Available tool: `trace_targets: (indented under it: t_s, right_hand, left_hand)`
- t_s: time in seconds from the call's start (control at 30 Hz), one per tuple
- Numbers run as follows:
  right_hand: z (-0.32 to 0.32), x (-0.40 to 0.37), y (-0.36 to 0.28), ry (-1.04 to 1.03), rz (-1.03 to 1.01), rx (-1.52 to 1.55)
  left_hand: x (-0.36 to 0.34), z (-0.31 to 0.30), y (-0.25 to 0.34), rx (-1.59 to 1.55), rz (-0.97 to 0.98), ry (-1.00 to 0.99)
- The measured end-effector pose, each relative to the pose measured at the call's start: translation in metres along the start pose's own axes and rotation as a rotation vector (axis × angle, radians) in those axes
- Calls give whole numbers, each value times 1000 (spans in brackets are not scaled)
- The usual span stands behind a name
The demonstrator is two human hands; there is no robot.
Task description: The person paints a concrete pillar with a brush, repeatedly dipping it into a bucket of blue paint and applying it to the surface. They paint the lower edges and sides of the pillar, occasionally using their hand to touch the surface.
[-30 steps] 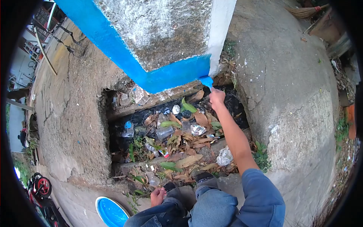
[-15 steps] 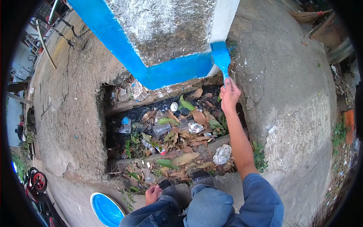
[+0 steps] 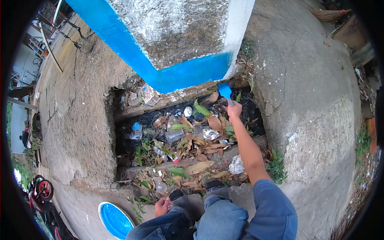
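Note:
My right hand is closed round the handle of a blue paint-covered brush, held over the litter-filled drain opening just below the pillar's bottom edge. The pillar is white and weathered, with a wet-looking blue band along its left and lower edges. Low down beside my shoe, my left hand has its fingers curled; whether they hold anything is too small to tell. A white-rimmed tub of blue paint stands at the lower left.
The drain pit holds dry leaves, plastic cups and crumpled wrappers. Its rough concrete edges drop off before my feet. A broom lies at the upper right, and a motorbike is at the lower left.
The brush in my right hand has left the pillar's lower right corner and moved down and slightly left. Blue now covers more of that corner. The view has shifted slightly.

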State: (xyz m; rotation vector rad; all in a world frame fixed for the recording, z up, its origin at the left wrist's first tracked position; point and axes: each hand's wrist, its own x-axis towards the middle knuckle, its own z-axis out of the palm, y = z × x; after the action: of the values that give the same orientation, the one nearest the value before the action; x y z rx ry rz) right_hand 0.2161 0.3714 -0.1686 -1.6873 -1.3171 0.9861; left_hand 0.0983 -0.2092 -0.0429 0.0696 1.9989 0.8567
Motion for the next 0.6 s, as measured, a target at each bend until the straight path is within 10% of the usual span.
trace_targets:
  t_s: [0.6]
  right_hand:
    - [-125,-16,-216,-203,-46,752]
  left_hand:
    - [4,5,13,1,-6,16]
